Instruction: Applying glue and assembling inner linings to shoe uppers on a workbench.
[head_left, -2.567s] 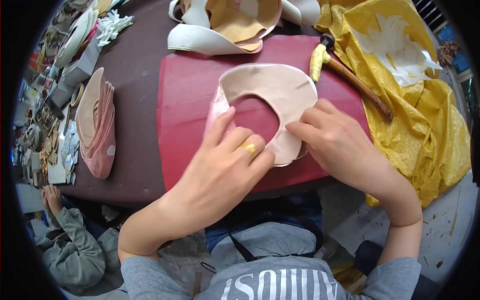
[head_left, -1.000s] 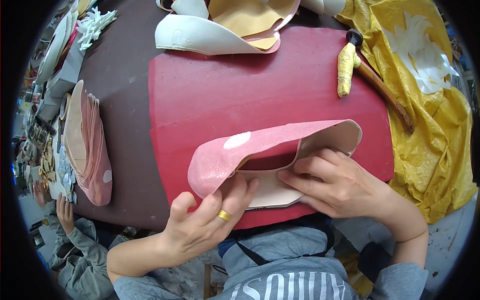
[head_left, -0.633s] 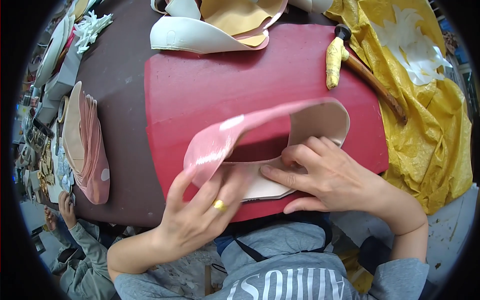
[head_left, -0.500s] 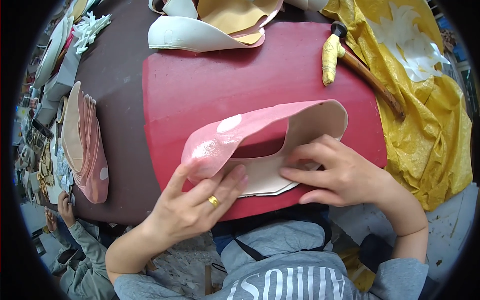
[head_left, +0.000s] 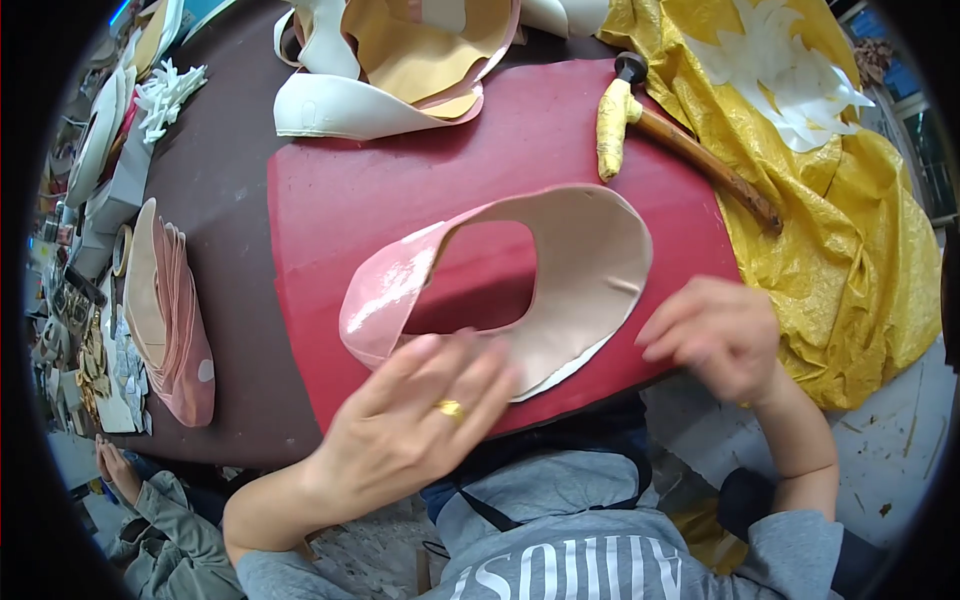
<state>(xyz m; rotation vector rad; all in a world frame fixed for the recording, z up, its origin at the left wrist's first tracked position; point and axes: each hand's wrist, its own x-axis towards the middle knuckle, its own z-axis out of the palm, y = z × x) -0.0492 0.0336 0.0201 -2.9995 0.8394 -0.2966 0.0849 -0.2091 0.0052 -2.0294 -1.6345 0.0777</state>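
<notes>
A shoe upper [head_left: 595, 255], glossy pink outside and beige inside, lies opened into a ring on the red mat [head_left: 320, 210]. Its pink toe end points left, and a thin white edge shows along its near right side. My left hand [head_left: 405, 415], with a gold ring on one finger, is over the upper's near left side. Its fingers are stretched out and slightly blurred; whether they press on the upper I cannot tell. Off the upper's right end is my right hand [head_left: 718, 335], apart from it, its bent fingers smeared by motion.
Beyond the upper lies a hammer [head_left: 705, 165] with a wooden handle and yellow-wrapped head. White uppers [head_left: 350, 112] sit at the back, a stack of pink uppers [head_left: 180, 330] at left. Yellow sheeting [head_left: 830, 290] with white pieces covers the right. Another person's hand [head_left: 120, 472] shows lower left.
My right hand has let go of the upper and moved right. The upper has spread wider, showing more lining. My left hand has shifted slightly right, its fingers straighter. The whole view has shifted somewhat.
</notes>
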